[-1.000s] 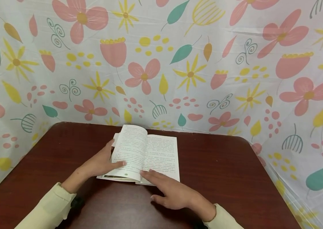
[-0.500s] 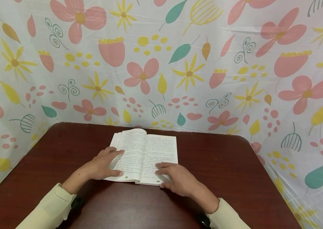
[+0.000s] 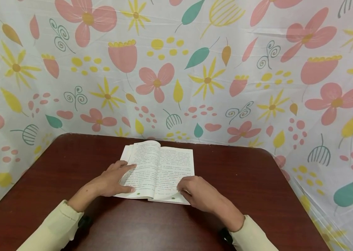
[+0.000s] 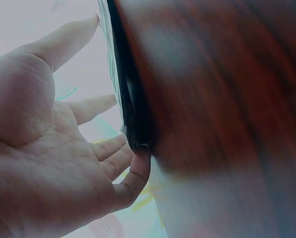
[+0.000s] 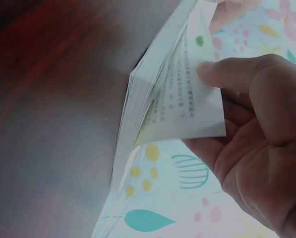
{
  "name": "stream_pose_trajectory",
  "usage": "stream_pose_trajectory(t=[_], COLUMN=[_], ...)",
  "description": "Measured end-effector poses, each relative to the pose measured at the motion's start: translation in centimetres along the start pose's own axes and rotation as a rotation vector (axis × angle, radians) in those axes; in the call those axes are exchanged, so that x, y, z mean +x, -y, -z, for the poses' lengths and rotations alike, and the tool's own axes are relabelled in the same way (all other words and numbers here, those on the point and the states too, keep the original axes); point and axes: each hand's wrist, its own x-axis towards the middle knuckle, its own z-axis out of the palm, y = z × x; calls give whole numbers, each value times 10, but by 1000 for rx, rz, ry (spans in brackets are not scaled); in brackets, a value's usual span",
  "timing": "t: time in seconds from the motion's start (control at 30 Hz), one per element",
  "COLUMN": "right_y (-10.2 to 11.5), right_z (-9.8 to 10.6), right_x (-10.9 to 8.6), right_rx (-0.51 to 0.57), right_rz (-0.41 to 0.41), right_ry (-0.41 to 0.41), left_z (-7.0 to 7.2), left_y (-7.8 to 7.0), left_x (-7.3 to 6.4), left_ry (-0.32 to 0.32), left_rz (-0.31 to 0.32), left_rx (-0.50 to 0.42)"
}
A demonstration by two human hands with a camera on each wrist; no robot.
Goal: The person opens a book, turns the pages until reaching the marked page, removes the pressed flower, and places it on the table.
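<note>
An open book (image 3: 174,164) with printed text lies on the table, its left pages bowed up near the spine. My left hand (image 3: 109,182) rests on the left side of it, thumb and fingers spread over the left page. In the left wrist view the fingertips of that hand (image 4: 58,153) touch the book's edge. At the lower right corner, my right hand (image 3: 202,194) pinches a page between thumb and fingers. The right wrist view shows this page (image 5: 185,106) lifted off the thick stack of sheets below, its corner bent up, with the thumb on the printed side.
The dark reddish-brown table (image 3: 242,181) has rounded far corners. A white cloth (image 3: 176,52) with pink, yellow and green flower prints hangs behind it and along both sides.
My right hand has moved from the bottom middle of the book to its lower right corner and has taken hold of a page. My left hand shifted slightly, flattening onto the left page.
</note>
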Motion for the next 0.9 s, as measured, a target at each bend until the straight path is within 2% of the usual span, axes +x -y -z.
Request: stream_pose_trajectory(t=[0.2, 0.37, 0.53, 0.63, 0.77, 0.9], right_y=[-2, -2, 1, 5, 7, 7], right_z=[-1, -3, -1, 0, -4, -4], right_x=[0, 0, 0, 0, 1, 1], right_rx=[-5, -20, 10, -40, -125, -133], right_rz=[-16, 3, -17, -17, 15, 24], right_ry=[-19, -49, -11, 2, -43, -77], left_z=[-5, -3, -2, -2, -1, 1], left_y=[6, 4, 2, 3, 1, -3], left_x=[0, -1, -1, -1, -1, -2], left_ry=[-15, -21, -3, -5, -4, 7], left_rz=[-3, -18, 1, -2, -6, 3], left_rx=[3, -14, -9, -5, -1, -3])
